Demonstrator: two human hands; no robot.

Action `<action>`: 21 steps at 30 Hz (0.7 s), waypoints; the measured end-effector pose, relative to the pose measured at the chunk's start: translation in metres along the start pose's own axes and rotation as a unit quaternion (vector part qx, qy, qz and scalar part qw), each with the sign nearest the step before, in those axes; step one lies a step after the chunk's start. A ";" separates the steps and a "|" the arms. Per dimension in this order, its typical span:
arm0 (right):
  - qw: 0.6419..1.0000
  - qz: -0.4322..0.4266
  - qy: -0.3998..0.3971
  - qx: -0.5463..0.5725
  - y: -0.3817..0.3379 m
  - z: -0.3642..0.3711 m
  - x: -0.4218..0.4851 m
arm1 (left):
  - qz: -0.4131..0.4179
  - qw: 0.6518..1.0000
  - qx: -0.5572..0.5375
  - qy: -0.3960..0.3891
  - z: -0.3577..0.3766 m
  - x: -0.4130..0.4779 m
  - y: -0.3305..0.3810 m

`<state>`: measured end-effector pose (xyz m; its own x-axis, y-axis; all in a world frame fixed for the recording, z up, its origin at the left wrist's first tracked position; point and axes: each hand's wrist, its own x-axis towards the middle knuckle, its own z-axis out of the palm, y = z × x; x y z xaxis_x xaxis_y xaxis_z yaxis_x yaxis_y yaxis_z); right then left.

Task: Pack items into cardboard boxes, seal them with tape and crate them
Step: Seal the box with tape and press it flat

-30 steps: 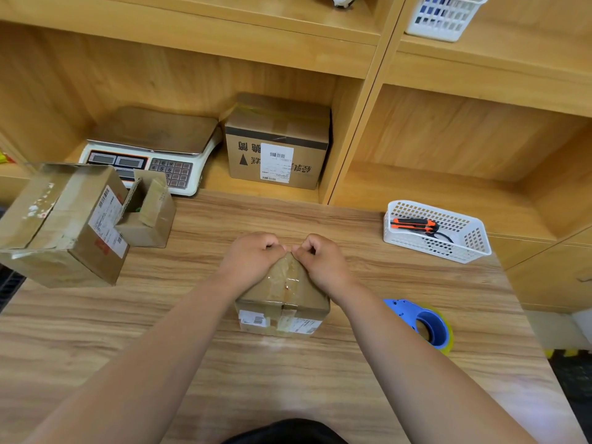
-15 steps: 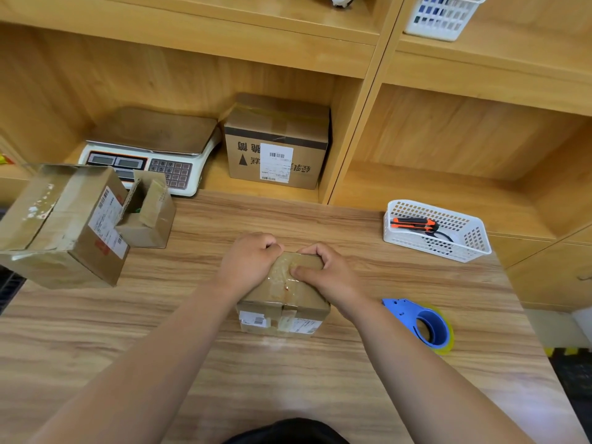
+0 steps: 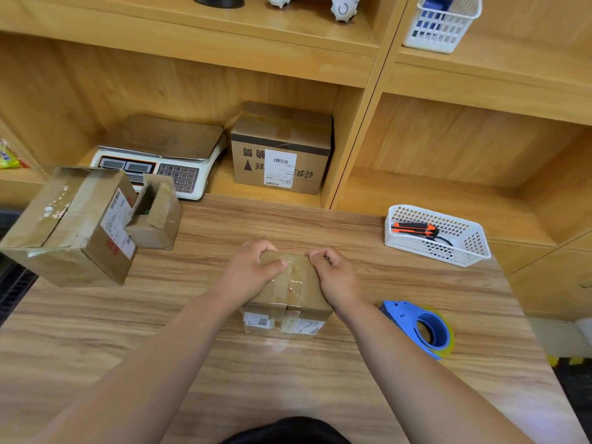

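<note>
A small cardboard box [image 3: 288, 296] sits in the middle of the wooden table, clear tape running along its top seam and labels on its near face. My left hand [image 3: 251, 272] grips the box's far left corner, fingers curled over the far edge and thumb lying on the taped top. My right hand [image 3: 336, 277] grips the far right corner with curled fingers. A blue tape dispenser [image 3: 423, 328] with a yellowish roll lies on the table just right of my right forearm.
A large worn box [image 3: 70, 225] and a small open box [image 3: 157, 216] stand at the table's left. A white basket [image 3: 464, 248] holding an orange utility knife [image 3: 415, 229] is at the back right. A scale [image 3: 160, 155] and a labelled box [image 3: 282, 149] fill the shelf behind.
My hands have moved apart from the middle of the box top to its far corners, and the tape now lies flat along the seam.
</note>
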<state>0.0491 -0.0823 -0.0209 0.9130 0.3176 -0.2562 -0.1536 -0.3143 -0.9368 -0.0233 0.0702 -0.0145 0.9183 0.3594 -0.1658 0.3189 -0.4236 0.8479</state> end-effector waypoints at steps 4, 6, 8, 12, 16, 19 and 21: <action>1.000 0.005 0.012 0.009 -0.002 0.003 -0.007 | 0.006 0.998 -0.044 0.050 0.001 -0.004 0.001; 0.998 -0.049 0.035 0.003 -0.003 0.004 -0.011 | 0.034 0.995 -0.058 0.079 0.000 -0.005 0.002; 0.992 -0.110 0.061 -0.012 -0.002 0.005 -0.014 | 0.057 0.991 -0.025 0.116 0.001 -0.004 0.001; 0.967 -0.201 0.136 -0.075 0.010 0.015 -0.021 | -0.065 0.983 0.010 0.173 0.011 -0.002 -0.004; 0.944 -0.279 0.142 -0.103 0.035 0.020 -0.034 | -0.120 0.984 -0.035 0.128 0.025 -0.011 -0.011; 0.932 -0.311 0.099 -0.158 0.058 0.018 -0.040 | -0.062 0.991 -0.041 0.115 0.028 -0.016 -0.022; 0.918 -0.337 0.059 -0.203 0.074 0.020 -0.044 | -0.053 0.995 -0.033 0.079 0.029 -0.017 -0.038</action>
<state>-0.0094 -0.1017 -0.0836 0.7879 0.4699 0.3981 0.5915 -0.3972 -0.7017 -0.0443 0.0557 -0.0586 0.8305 0.5278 -0.1780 0.3902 -0.3232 0.8621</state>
